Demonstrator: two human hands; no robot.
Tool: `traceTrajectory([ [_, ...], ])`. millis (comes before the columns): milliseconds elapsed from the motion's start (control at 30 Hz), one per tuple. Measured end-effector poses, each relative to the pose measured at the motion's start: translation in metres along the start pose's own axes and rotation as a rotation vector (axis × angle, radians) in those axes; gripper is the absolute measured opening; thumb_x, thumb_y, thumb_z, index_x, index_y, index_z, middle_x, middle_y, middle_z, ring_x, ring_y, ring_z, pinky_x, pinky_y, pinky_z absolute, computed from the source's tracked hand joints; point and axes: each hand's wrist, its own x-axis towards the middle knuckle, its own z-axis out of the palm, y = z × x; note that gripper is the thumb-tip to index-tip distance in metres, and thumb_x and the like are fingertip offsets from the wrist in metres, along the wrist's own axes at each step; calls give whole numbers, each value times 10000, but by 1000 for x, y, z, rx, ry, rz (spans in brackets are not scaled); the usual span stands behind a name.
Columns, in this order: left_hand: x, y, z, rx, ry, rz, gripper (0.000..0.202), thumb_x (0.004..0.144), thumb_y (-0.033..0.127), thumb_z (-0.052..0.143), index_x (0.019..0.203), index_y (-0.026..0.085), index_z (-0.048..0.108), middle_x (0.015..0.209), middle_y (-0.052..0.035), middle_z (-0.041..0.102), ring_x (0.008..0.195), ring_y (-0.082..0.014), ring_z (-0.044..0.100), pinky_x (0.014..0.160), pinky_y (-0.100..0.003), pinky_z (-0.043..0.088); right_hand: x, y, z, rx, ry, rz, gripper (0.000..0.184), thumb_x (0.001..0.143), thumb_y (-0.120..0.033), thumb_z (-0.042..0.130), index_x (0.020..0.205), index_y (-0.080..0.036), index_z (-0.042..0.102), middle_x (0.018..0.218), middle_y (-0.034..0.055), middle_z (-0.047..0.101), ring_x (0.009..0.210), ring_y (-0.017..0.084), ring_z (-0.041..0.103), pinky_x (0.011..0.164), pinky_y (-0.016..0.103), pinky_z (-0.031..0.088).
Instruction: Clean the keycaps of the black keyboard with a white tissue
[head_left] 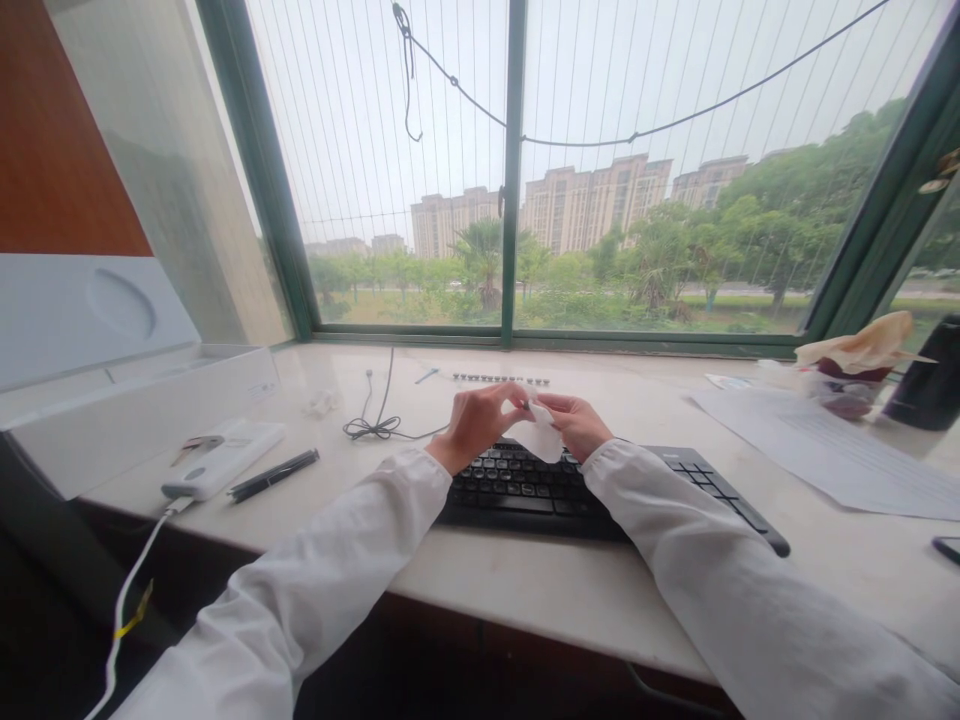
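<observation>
Both my hands meet above the far edge of a black keyboard (525,490) on a pale stone sill. My left hand (480,422) is closed, its fingertips pinching the top of a small white tissue or wipe (541,438). My right hand (574,420) is closed on the same white piece from the other side, and the piece hangs down between them. Both arms wear white sleeves. A row of small dark keycaps (500,379) lies on the sill just beyond my hands.
At left are a white power bank (225,458) with a cable, a black pen (274,474) and an open white box (135,405). A dark coiled cable (379,425) lies beside my left hand. Papers (832,445), a wrapped item and a black cup (934,375) sit at right.
</observation>
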Motion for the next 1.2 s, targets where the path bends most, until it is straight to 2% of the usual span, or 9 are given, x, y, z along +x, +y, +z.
traceTrajectory([
  [133, 1, -1, 1, -44, -21, 6, 221, 826, 444, 672, 947, 260, 689, 853, 46, 743, 774, -133, 692, 693, -224, 475, 2, 3, -3, -10, 37, -35, 551, 516, -465, 873, 944, -135, 764, 846, 94, 754, 760, 226, 678, 697, 326, 505],
  [300, 2, -2, 3, -130, -30, 28, 178, 878, 352, 632, 991, 232, 700, 886, 16, 749, 711, -121, 675, 706, -232, 494, 4, 2, -4, -35, 98, -59, 569, 452, -461, 890, 894, -128, 756, 831, 97, 747, 714, 220, 665, 663, 333, 493],
  [567, 4, -2, 4, -180, -34, 6, 175, 850, 320, 670, 994, 224, 694, 868, 3, 743, 671, -118, 652, 702, -244, 508, 3, 2, -5, -70, 59, -71, 514, 512, -437, 866, 908, -131, 749, 803, 69, 741, 686, 190, 651, 630, 297, 478],
  [733, 4, 0, 3, -173, -33, 44, 126, 835, 293, 683, 919, 202, 659, 918, -18, 719, 732, -127, 652, 713, -253, 513, 6, 4, -5, -101, 116, -41, 566, 521, -489, 848, 955, -140, 746, 848, 79, 749, 717, 206, 668, 635, 302, 495],
  [900, 4, 2, 1, -135, -8, 43, 115, 828, 248, 683, 920, 198, 637, 939, -17, 706, 756, -130, 651, 735, -251, 507, 6, 1, -4, -125, 195, -38, 594, 558, -584, 795, 959, -149, 745, 857, 76, 752, 705, 199, 664, 624, 295, 496],
  [1067, 4, 0, 1, -126, -28, 67, 92, 813, 184, 675, 895, 198, 639, 910, -4, 709, 788, -135, 659, 738, -248, 509, 1, -5, -3, -267, 91, -81, 559, 610, -592, 763, 961, -158, 750, 855, 67, 749, 737, 203, 666, 650, 294, 494],
  [1200, 3, -4, 2, -140, -55, 74, 93, 800, 170, 675, 886, 201, 658, 892, -8, 712, 805, -153, 668, 747, -263, 515, -2, -8, -2, -421, 15, -119, 507, 599, -582, 770, 888, -165, 765, 819, 59, 743, 714, 199, 653, 624, 279, 479],
])
